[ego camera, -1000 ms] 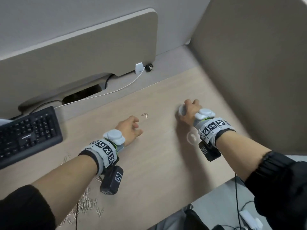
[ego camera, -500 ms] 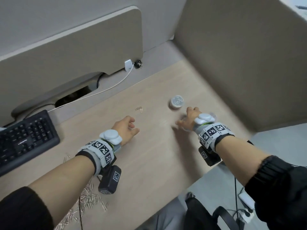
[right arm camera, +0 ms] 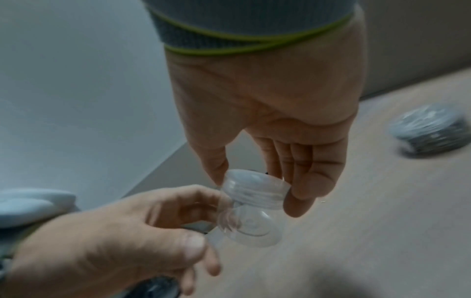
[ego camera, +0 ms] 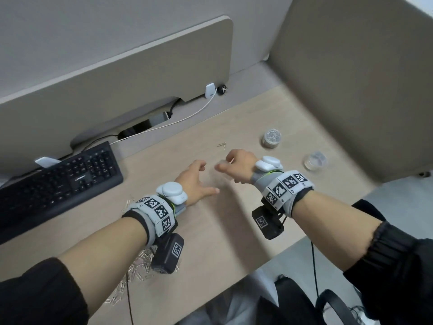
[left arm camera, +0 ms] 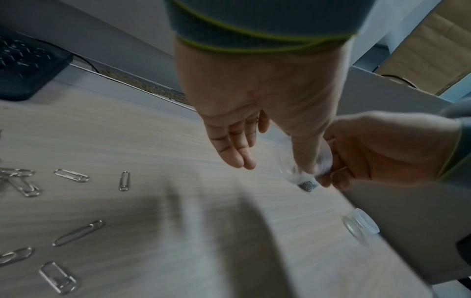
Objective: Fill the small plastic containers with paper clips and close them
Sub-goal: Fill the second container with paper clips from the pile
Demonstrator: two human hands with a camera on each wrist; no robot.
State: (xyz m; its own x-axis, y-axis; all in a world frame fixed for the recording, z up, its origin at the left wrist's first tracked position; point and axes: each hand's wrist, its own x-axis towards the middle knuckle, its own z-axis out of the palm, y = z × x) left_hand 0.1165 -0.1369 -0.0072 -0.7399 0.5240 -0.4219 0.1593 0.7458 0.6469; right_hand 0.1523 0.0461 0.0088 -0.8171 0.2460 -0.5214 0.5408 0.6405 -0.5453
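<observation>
The right hand [ego camera: 236,166] is now above the middle of the desk [ego camera: 210,231], close to the left hand [ego camera: 195,181]. Half a second ago it was further right, near the desk's edge, just short of a filled jar. Its thumb and fingertips [right arm camera: 298,203] grip a small clear jar [right arm camera: 251,209] by the lid end, and the jar tilts with its base toward the left hand. The jar looks empty, and its screw lid [right arm camera: 254,185] is on. In the head view it is only a faint blur between the two hands.

The left hand has barely shifted. Its fingers [left arm camera: 237,147] are straight and spread, and its thumb reaches to the side of the jar. I cannot tell whether the thumb presses on the jar or only lies beside it.

The filled jar [ego camera: 271,138] stands closed on the desk beyond the right hand, in the same spot relative to the two stray clips [ego camera: 221,145]. A second clear jar [ego camera: 315,160] has come into sight to the right of the right wrist, near the desk's edge; motion blur hides whether anything is in it.

The heap of paper clips [ego camera: 138,263] lies under the left forearm at the near edge. The black keyboard [ego camera: 54,186] sits at the left, and a white cable [ego camera: 178,120] runs behind it along the desk's back edge.
</observation>
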